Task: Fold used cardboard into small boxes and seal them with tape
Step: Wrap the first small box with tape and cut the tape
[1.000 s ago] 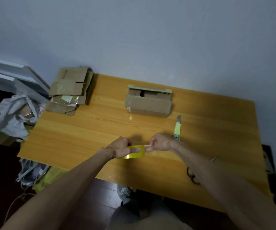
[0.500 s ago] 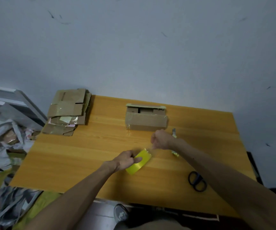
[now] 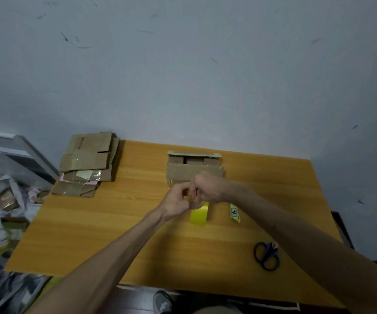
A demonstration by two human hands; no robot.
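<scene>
Left hand [image 3: 178, 200] is gripping the tape roll [image 3: 199, 215], right hand [image 3: 208, 188] pinching at it; freeing a strip for the box [image 3: 194, 171] likely comes next.

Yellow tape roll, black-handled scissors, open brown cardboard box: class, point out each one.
Yellow tape roll [image 3: 198, 215], head view, its outer band.
Black-handled scissors [image 3: 264, 257], head view, where the handle loops meet.
Open brown cardboard box [image 3: 183, 172], head view, front wall.

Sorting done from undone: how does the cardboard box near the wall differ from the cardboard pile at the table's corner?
The brown cardboard box stands folded and hollow, top open; the pile of flattened cardboard sheets lies flat. The box is one piece; the pile, several layered. Both are brown and bear old tape.
</scene>
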